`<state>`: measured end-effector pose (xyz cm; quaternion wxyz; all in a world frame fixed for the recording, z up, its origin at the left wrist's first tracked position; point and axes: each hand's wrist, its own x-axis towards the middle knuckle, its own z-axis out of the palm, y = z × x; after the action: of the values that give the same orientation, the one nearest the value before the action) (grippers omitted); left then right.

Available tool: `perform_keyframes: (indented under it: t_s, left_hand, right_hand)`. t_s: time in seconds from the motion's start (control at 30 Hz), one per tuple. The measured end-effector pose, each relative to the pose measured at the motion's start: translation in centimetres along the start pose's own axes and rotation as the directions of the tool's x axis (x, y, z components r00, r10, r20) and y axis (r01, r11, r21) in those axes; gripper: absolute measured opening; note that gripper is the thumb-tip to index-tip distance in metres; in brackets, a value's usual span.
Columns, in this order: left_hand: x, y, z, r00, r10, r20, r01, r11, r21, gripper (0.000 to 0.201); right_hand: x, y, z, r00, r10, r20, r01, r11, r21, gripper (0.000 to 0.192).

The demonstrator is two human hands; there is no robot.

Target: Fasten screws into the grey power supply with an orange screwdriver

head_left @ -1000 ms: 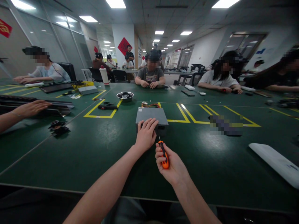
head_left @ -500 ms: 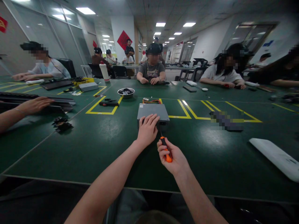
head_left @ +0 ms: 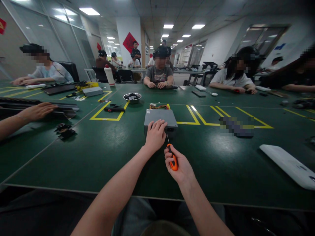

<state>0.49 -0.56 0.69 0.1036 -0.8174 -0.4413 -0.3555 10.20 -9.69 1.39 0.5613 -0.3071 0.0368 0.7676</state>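
A flat grey metal box (head_left: 160, 116) lies on the green table (head_left: 103, 154) straight ahead of me. My left hand (head_left: 155, 136) rests palm down on its near edge, fingers spread over the top. My right hand (head_left: 177, 165) grips an orange-handled screwdriver (head_left: 173, 159), its thin shaft pointing up toward the box's near right side. Whether the tip touches the box I cannot tell. Coloured wires (head_left: 158, 106) stick out behind the box.
A metal bowl (head_left: 132, 97) of small parts and a black tool (head_left: 114, 109) sit beyond the box, inside yellow tape lines. A white panel (head_left: 287, 165) lies at right. A neighbour's hand (head_left: 36, 110) rests on black rails at left, near black parts (head_left: 64, 130). Other people sit across the table.
My view has tipped down slightly. My right hand with the screwdriver has edged toward the box; my left hand stays on the box.
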Motion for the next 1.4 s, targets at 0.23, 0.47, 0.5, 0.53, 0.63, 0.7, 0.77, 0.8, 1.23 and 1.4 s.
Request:
perform_keyframes:
  t_s: [0.23, 0.47, 0.5, 0.53, 0.63, 0.7, 0.77, 0.8, 1.23, 1.4]
  left_hand:
    - [-0.15, -0.27, 0.06, 1.000, -0.002, 0.002, 0.002, 1.000, -0.016, 0.035]
    - [-0.14, -0.34, -0.16, 1.000, 0.004, 0.017, -0.003, 1.000, -0.013, 0.037]
    - [-0.12, -0.34, -0.15, 1.000, 0.001, 0.019, -0.001, 1.000, -0.014, 0.037]
    - [-0.09, -0.34, -0.12, 1.000, -0.001, 0.021, 0.001, 1.000, -0.014, 0.036]
    - [-0.04, -0.34, -0.03, 1.000, -0.005, 0.016, 0.005, 1.000, -0.017, 0.035]
    - [-0.03, -0.37, 0.02, 1.000, -0.003, 0.011, 0.003, 1.000, -0.018, 0.035]
    - [-0.04, -0.41, 0.04, 1.000, -0.003, 0.006, 0.003, 1.000, -0.020, 0.034]
    - [-0.04, -0.44, 0.05, 1.000, -0.005, 0.004, 0.005, 1.000, -0.021, 0.034]
    - [-0.03, -0.44, 0.15, 1.000, -0.012, -0.003, 0.012, 1.000, -0.027, 0.031]
    - [-0.03, -0.45, 0.24, 1.000, -0.005, -0.015, 0.005, 1.000, -0.031, 0.031]
  right_hand:
    - [-0.07, 0.11, -0.07, 0.999, 0.034, 0.028, -0.033, 0.999, -0.036, 0.016]
    - [-0.06, -0.01, -0.19, 0.999, -0.041, -0.010, 0.040, 0.998, -0.037, 0.005]
    - [-0.03, -0.03, -0.29, 1.000, -0.014, -0.005, 0.014, 0.999, -0.029, 0.007]
    - [-0.01, -0.05, -0.38, 1.000, 0.015, 0.001, -0.015, 1.000, -0.021, 0.009]
    - [-0.06, -0.09, -0.48, 0.997, 0.069, 0.019, -0.068, 0.998, -0.013, 0.015]
    - [-0.15, -0.09, -0.36, 0.998, 0.050, 0.037, -0.049, 0.998, -0.027, 0.017]
    - [-0.22, -0.08, -0.18, 0.999, 0.009, 0.037, -0.008, 0.999, -0.043, 0.014]
    - [-0.23, -0.06, -0.10, 0.999, -0.016, 0.028, 0.017, 0.999, -0.047, 0.011]
    - [0.10, 0.30, -0.07, 0.998, 0.027, 0.063, -0.026, 1.000, -0.014, 0.018]
    - [-0.02, 0.16, 0.06, 0.998, -0.058, -0.013, 0.058, 0.998, -0.005, 0.006]
